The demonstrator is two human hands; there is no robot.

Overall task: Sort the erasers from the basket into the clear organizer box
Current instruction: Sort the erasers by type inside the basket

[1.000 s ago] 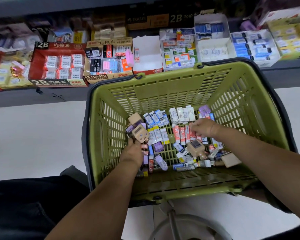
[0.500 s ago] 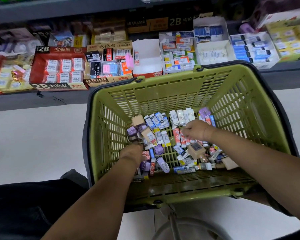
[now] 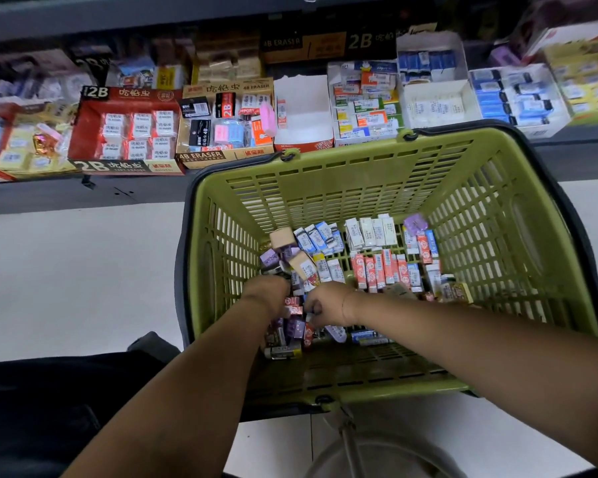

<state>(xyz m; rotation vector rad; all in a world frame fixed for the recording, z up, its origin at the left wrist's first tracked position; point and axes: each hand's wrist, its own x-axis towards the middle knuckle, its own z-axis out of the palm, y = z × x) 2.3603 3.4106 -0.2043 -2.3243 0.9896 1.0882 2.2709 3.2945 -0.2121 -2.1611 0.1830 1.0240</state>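
green slatted basket [image 3: 325,194], black-rimmed, sitting in front of a shelf [image 3: 66,198] of display boxes [image 3: 125,132]. erasers [image 3: 377,269] are lying on the basket floor: paper-sleeved bars are standing side by side in rows toward the far wall, blue-and-white at left, white in the middle, red-and-white nearer; tan blocks [image 3: 283,238] and purple pieces [image 3: 269,258] are lying jumbled at far left; a loose heap is spreading toward the near wall. left hand [image 3: 268,293] is reaching down into the left part of the heap, back of hand facing up, fingers hidden among the erasers, so its grip cannot be told. right hand [image 3: 328,303] is lying just beside it, knuckles up, fingers curling toward the left hand over a small red eraser [image 3: 293,305]; whether it is pinching anything cannot be told. both bare forearms are slanting in over the near rim, the right one crossing the basket from the right.
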